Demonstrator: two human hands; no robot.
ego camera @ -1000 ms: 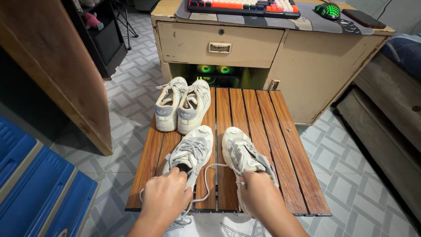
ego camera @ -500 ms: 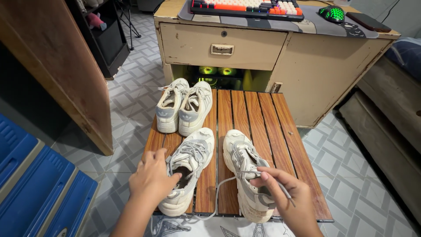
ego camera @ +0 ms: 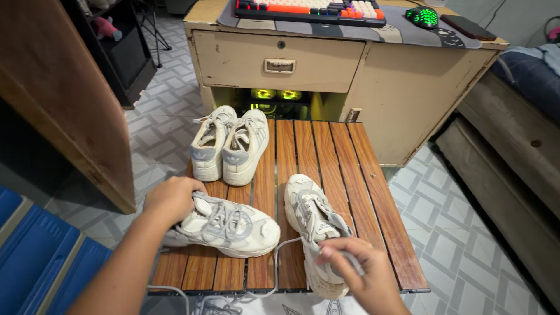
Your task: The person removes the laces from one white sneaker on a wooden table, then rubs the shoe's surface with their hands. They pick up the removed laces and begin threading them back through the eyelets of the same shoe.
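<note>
My left hand (ego camera: 172, 201) grips the heel of a pale sneaker (ego camera: 230, 224) lying sideways at lower centre; my right hand (ego camera: 356, 271) pinches the lace (ego camera: 280, 256) on its mate (ego camera: 315, 224). Both remain untied; another pair (ego camera: 230, 146) waits above.

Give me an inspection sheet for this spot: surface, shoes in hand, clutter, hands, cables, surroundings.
Surface: slatted wooden table, low, on a tiled floor.
Job's things: left sneaker turned sideways; right sneaker pointing away, its lace hanging loose.
Clutter: second sneaker pair at the far left corner.
Hands: left hand grips the left sneaker's heel; right hand pinches the right sneaker's tongue area.
Cables: nothing seen.
Surroundings: desk with keyboard, mouse, phone; blue panels at left.
</note>
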